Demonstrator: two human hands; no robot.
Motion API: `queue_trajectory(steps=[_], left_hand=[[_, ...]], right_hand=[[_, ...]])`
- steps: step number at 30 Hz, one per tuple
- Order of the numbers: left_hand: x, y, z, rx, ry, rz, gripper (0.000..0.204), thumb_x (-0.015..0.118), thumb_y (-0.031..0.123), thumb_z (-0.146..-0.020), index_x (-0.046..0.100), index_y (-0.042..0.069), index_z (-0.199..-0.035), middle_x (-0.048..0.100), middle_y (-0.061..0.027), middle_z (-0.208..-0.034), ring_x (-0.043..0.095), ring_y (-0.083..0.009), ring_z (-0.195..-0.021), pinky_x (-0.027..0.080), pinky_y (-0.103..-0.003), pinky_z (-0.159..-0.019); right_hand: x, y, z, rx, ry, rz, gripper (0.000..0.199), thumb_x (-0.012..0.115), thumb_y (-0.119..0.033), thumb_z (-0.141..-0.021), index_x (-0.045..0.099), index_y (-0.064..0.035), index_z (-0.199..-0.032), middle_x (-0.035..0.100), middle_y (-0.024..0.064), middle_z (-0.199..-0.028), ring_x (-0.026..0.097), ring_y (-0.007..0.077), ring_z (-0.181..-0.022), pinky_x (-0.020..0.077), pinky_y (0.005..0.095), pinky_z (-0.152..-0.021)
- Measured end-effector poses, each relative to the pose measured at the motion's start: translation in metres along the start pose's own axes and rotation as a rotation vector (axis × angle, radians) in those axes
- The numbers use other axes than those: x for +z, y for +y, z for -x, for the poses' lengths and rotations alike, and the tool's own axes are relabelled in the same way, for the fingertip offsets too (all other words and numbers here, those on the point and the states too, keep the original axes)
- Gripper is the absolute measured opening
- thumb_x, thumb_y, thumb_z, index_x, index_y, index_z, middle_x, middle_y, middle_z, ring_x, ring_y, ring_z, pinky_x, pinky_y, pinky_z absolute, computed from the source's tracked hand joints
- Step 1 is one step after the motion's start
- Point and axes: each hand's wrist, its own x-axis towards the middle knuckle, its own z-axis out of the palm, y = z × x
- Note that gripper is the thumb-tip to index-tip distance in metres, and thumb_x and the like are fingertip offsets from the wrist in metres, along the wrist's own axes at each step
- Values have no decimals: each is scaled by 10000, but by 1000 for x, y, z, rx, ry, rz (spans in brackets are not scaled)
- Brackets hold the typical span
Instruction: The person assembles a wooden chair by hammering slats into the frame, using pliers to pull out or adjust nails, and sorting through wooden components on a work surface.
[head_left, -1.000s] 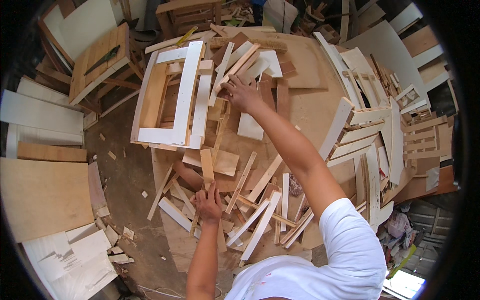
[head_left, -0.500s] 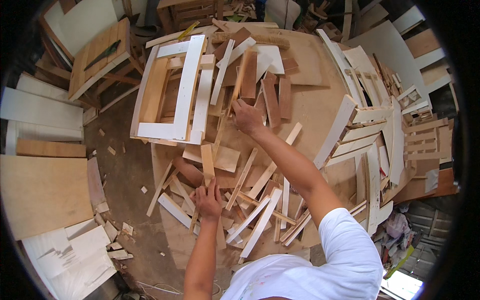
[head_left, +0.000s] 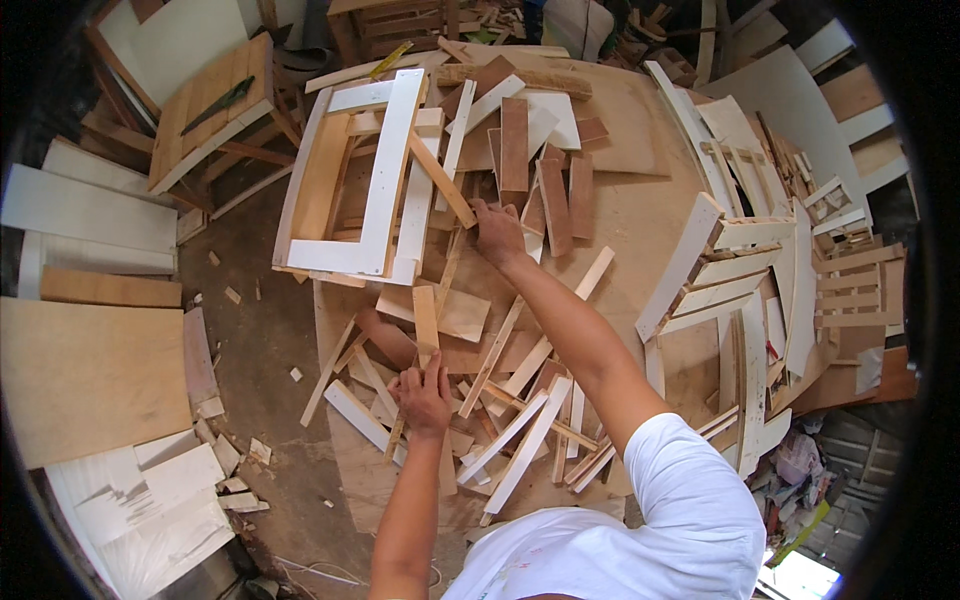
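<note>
My left hand point(head_left: 424, 397) is closed around the lower end of a short, pale wooden block point(head_left: 426, 318), which points away from me. Farther off, my right hand point(head_left: 497, 232) grips the near end of a narrow wooden strip point(head_left: 441, 178). That strip slants up to the left, its far end beside the white-faced wooden frame point(head_left: 385, 170). Beneath both hands lies a heap of loose offcuts, among them a pale flat board point(head_left: 455, 312) and white-edged strips point(head_left: 528, 450). Several reddish-brown wood pieces point(head_left: 514, 145) lie just beyond my right hand.
A plywood sheet point(head_left: 620, 130) lies under the wood. At the right stand slatted wooden assemblies point(head_left: 690, 265). To the left, a small wooden table point(head_left: 215, 110) carries a handsaw point(head_left: 217, 107), and panels point(head_left: 90, 375) line the side. Scraps litter the dark floor point(head_left: 260, 350).
The strip in my right hand has swung from nearly upright to a leftward slant toward the white-faced frame. My left hand keeps its hold on the block. The whole view has shifted slightly.
</note>
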Motion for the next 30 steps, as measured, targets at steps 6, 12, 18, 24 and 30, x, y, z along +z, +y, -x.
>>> queue_trajectory(steps=[6,12,18,24,30], left_hand=[[1,0,0,-3,10,13,328,702,238,-947,724,159,-1264,528,-68,-883,560,-261,-876,367,-438,-908],[0,1,3,3,23,-21,336,699,247,-951,726,161,-1275,524,-56,-871,559,-241,-859,369,-415,-891],[-2,2,2,8,19,-39,349,701,243,-947,711,166,-1287,529,-60,-871,560,-242,-877,376,-415,-898],[-1,5,2,4,34,-36,347,708,233,-936,712,169,-1277,532,-68,-879,563,-247,-892,383,-417,-901],[0,4,1,-8,35,-29,332,703,237,-940,716,167,-1265,533,-74,-879,566,-253,-893,385,-426,-903]], right_hand=[[-21,14,47,67,2,12,368,721,-143,-876,669,-127,-1239,706,176,-1024,657,339,-999,493,479,-892],[-90,-2,151,290,-99,-97,246,687,-180,-882,744,-92,-1104,729,192,-983,685,370,-956,555,486,-842],[-132,0,226,517,-284,-391,294,701,-223,-857,764,-60,-1094,753,210,-1006,718,384,-960,567,454,-886],[-146,-4,240,461,-307,-374,309,680,-238,-881,755,-30,-1097,746,226,-1005,713,414,-951,561,459,-891],[-106,-25,152,304,5,-439,289,603,-217,-926,741,-13,-1078,726,252,-999,682,454,-969,532,514,-898]])
